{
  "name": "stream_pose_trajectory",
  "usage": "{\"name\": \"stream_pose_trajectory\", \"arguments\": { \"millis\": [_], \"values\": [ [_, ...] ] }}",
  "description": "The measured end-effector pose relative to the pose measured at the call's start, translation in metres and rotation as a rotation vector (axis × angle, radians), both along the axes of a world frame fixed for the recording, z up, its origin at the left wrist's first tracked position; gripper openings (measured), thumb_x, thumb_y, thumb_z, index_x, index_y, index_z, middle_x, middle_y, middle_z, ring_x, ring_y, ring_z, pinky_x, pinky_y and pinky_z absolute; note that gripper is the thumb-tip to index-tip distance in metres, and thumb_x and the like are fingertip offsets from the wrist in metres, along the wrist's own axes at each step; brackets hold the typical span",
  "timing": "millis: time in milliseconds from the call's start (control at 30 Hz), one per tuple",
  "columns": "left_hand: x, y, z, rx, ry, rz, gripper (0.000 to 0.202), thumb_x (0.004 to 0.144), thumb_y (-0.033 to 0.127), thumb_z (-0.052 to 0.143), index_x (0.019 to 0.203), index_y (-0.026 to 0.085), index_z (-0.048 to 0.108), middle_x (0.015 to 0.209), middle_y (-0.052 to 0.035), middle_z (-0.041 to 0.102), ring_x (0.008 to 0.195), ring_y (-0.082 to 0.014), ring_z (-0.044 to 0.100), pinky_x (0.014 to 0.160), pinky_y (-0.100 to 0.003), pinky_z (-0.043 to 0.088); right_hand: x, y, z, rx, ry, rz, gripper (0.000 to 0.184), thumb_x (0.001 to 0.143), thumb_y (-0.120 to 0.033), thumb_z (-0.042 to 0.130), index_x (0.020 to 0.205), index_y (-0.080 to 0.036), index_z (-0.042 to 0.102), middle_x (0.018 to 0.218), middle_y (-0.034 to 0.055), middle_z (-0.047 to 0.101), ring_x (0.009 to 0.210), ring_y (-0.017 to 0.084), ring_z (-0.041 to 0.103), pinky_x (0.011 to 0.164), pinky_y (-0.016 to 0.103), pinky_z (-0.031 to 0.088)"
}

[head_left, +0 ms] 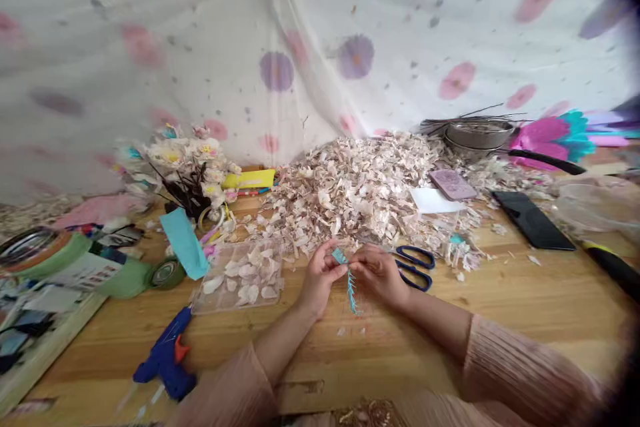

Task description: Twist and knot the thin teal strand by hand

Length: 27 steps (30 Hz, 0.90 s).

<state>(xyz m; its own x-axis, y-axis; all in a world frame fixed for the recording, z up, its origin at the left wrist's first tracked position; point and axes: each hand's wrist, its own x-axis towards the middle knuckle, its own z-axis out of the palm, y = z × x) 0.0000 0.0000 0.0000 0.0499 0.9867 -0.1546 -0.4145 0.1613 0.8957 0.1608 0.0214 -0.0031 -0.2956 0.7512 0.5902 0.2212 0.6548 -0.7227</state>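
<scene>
Between my two hands is a strip of turquoise fringed paper [352,290], its cut end hanging down toward the table. My left hand [321,273] pinches its upper part between thumb and fingers. From the other side, my right hand [383,273] has its fingertips closed on the same strip. Dark blue-handled scissors [417,280] lie just right of my right hand, blades partly hidden behind it. A clear plastic tray [225,307] with pale petal-like pieces is to the left of my left hand. Small white scraps lie on the wood below.
A large heap of pale flakes [350,180] covers the back. At left are a blue glue gun [167,357], a turquoise paper piece [185,243], a green jar [80,267] and a flower bunch [187,167]. At right lie a black phone [534,219] and metal bowls [477,135].
</scene>
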Motion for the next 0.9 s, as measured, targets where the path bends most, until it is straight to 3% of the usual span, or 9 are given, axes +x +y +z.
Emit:
{"name": "stream_pose_trajectory", "arguments": {
  "millis": [767, 900],
  "values": [
    [0.0000, 0.0016, 0.0021, 0.010, 0.004, -0.048, 0.062, 0.062, 0.015, 0.079, 0.120, 0.018, 0.056, 0.065, 0.0052, 0.063, 0.064, -0.0107, 0.056, 0.069, -0.024, 0.040, -0.0008, -0.0031, -0.0014, -0.031, -0.072, -0.003, 0.031, 0.097, -0.037, 0.048, 0.073, -0.020, 0.055, 0.068, 0.0037, 0.059, 0.065, 0.018, 0.052, 0.062, 0.031, 0.041],
    [0.0002, 0.0026, -0.0005, 0.027, -0.018, -0.034, 0.061, 0.065, 0.016, 0.079, 0.120, 0.018, 0.055, 0.072, 0.0025, 0.068, 0.070, -0.0125, 0.060, 0.074, -0.026, 0.041, -0.0007, -0.0027, -0.0019, -0.059, -0.067, -0.025, 0.030, 0.097, -0.039, 0.048, 0.074, -0.020, 0.053, 0.069, 0.0031, 0.057, 0.065, 0.017, 0.051, 0.061, 0.030, 0.040]
  ]
}}
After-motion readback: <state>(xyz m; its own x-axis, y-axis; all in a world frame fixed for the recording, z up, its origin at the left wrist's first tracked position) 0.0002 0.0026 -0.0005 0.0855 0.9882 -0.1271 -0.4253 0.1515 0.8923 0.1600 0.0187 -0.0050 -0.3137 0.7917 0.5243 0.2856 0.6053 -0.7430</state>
